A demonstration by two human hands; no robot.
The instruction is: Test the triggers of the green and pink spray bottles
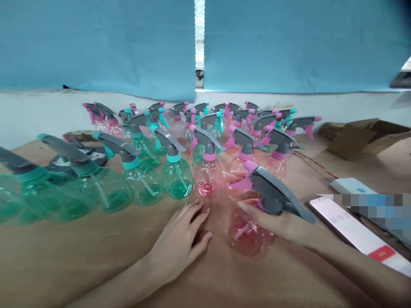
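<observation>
My right hand (266, 220) grips a pink spray bottle (248, 239) by its neck, below the grey and pink spray head. The bottle leans, with its trigger pointing left and away from me. My left hand (180, 239) lies on the table with its fingers stretched apart, holding nothing. Just beyond its fingertips stand a green spray bottle (177, 177) and another pink spray bottle (208, 173), both upright. A front row of green bottles runs left, among them one with a turquoise collar (143, 184).
Many more spray bottles (178, 126) fill the back of the wooden table (105, 261). At right lie a phone (356, 226), a white box-shaped device (353, 186), a thin cable (316, 162) and an open cardboard box (359, 139). Blue curtains (96, 42) hang behind.
</observation>
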